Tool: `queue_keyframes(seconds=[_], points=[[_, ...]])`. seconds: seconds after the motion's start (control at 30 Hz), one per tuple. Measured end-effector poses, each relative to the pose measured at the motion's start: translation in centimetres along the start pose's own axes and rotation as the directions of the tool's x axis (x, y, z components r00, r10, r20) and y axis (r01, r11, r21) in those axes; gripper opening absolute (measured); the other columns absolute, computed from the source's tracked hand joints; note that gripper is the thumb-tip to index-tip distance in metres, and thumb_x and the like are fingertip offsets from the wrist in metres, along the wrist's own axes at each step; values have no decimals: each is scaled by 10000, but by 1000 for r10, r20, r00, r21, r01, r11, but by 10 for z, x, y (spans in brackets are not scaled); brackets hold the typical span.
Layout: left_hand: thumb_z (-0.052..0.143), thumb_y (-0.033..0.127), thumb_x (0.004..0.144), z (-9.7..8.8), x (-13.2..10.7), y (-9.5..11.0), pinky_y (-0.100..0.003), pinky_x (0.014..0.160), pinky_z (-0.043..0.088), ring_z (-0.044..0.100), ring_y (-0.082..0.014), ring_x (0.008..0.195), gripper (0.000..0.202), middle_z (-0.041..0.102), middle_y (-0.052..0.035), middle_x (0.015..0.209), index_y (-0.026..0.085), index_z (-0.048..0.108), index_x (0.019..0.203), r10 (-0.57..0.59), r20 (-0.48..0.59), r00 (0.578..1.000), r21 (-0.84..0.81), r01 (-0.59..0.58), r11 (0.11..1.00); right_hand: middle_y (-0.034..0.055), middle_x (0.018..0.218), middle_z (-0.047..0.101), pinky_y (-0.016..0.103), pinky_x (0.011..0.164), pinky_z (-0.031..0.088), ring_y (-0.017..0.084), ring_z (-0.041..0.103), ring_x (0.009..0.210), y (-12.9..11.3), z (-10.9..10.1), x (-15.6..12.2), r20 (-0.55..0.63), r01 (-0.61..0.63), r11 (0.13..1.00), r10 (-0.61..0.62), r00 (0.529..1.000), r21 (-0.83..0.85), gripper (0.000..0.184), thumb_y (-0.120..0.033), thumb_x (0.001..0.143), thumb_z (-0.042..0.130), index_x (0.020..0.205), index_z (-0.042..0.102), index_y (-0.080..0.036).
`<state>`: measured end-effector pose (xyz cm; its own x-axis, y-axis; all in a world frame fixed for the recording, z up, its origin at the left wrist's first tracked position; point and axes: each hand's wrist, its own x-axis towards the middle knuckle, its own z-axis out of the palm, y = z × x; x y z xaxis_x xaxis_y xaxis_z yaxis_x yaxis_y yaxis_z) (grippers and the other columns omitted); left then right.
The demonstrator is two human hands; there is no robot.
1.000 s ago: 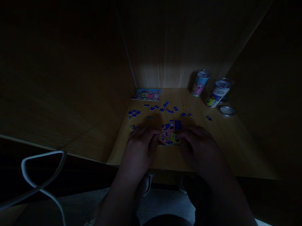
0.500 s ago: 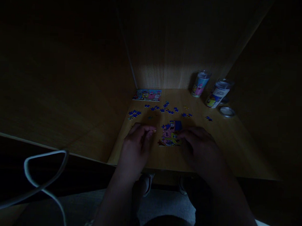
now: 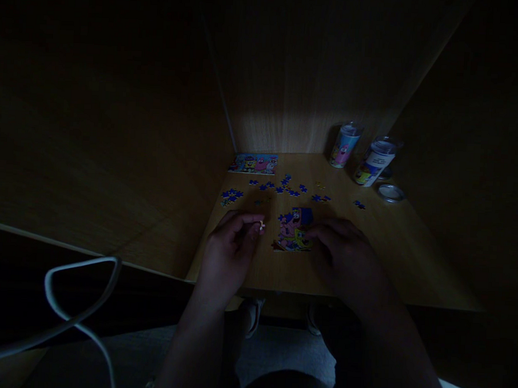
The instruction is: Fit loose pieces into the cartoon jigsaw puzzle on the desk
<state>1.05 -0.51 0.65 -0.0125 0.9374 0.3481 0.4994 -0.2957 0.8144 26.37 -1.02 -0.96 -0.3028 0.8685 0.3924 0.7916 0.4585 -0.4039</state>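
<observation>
Between the thumb and index finger of my left hand (image 3: 231,244), a small light-edged jigsaw piece (image 3: 261,225) is pinched, held up left of a partly assembled jigsaw puzzle (image 3: 294,224). This section shows pink and yellow cartoon figures with blue at the top. My right hand (image 3: 346,243) lies at its right side, the index finger stretched out and touching the puzzle's edge. The right thumb is in shadow, apart from the index finger. Behind the section, several loose blue jigsaw pieces (image 3: 293,192) are scattered, with another cluster of blue pieces (image 3: 232,195) farther left.
A cartoon picture card (image 3: 254,163) lies at the back left of the wooden surface (image 3: 264,268). Two printed canisters (image 3: 344,146) stand at the back right, near a round metal lid (image 3: 390,192). Wooden panels enclose the sides and back. A white cable (image 3: 75,320) loops at lower left.
My left hand has drawn slightly left and turned the jigsaw piece, so more of it shows. My right hand stays at the puzzle's edge.
</observation>
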Motion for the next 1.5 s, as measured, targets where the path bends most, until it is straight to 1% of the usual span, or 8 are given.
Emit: queue_keyframes(seconds=[0.27, 0.43, 0.57, 0.67, 0.83, 1.03, 1.3, 1.5], points=[[728, 240, 1020, 1, 1, 1, -333, 896, 666, 779, -198, 1018, 119, 798, -54, 1132, 250, 818, 1097, 7, -2, 1000, 6, -7, 1000, 95, 1208, 767, 523, 1022, 567, 307, 682, 1129, 1, 0, -1, 1, 3, 1000, -3, 1000, 5, 223, -135, 998, 609, 1119, 756, -250], [757, 221, 993, 3, 0, -4, -339, 908, 666, 781, -186, 980, 153, 799, -48, 1142, 257, 814, 1130, -10, 18, 1000, -29, 10, 1000, 99, 1203, 769, 534, 1036, 567, 309, 684, 1146, -2, -1, 0, 16, -6, 1000, 5, 1000, 8, 217, -137, 1018, 591, 1115, 755, -241], [773, 230, 984, 4, -2, -7, -373, 952, 659, 788, -202, 1011, 200, 818, -43, 1108, 263, 799, 1180, -36, 32, 999, -37, 37, 999, 100, 1193, 770, 527, 1029, 570, 310, 687, 1144, -2, -1, 0, 4, -6, 1000, 6, 1000, 9, 224, -127, 1005, 594, 1118, 752, -238], [766, 242, 992, 5, -3, -6, -377, 933, 664, 794, -212, 1018, 211, 826, -43, 1102, 264, 788, 1200, -42, 45, 998, -30, 44, 999, 98, 1189, 772, 531, 1023, 568, 310, 690, 1125, -1, 0, -1, -8, 3, 1000, -2, 1000, 10, 228, -128, 997, 603, 1120, 752, -247], [717, 204, 1015, 5, -2, 0, -362, 924, 659, 792, -200, 988, 158, 827, -34, 1088, 261, 784, 1145, -3, 69, 998, -11, 4, 1000, 98, 1191, 772, 526, 1024, 568, 312, 685, 1128, 0, 0, 0, 0, 6, 1000, -6, 1000, 7, 227, -123, 995, 601, 1115, 753, -243], [672, 207, 1050, 2, 0, 5, -343, 899, 635, 779, -207, 1000, 118, 800, -51, 1066, 249, 783, 1051, 54, 57, 997, 51, -57, 997, 93, 1209, 772, 519, 1022, 570, 315, 689, 1141, 2, 1, 0, 1, 18, 1000, -18, 1000, 0, 234, -128, 989, 619, 1120, 760, -262], [709, 190, 1028, 4, -1, -1, -339, 906, 655, 780, -193, 1014, 136, 795, -41, 1108, 261, 795, 1106, 42, 29, 999, 34, -43, 998, 92, 1203, 773, 528, 1036, 562, 314, 682, 1151, 0, 0, 0, 7, -3, 1000, 3, 1000, 5, 219, -138, 998, 607, 1111, 757, -249], [721, 185, 1004, 5, -1, -2, -334, 878, 675, 783, -180, 953, 163, 790, -46, 1122, 257, 793, 1132, 36, 38, 999, 45, -38, 998, 92, 1192, 774, 524, 1020, 565, 309, 685, 1128, 0, 0, 0, 0, 5, 1000, -5, 1000, 11, 233, -124, 991, 602, 1114, 755, -249]])
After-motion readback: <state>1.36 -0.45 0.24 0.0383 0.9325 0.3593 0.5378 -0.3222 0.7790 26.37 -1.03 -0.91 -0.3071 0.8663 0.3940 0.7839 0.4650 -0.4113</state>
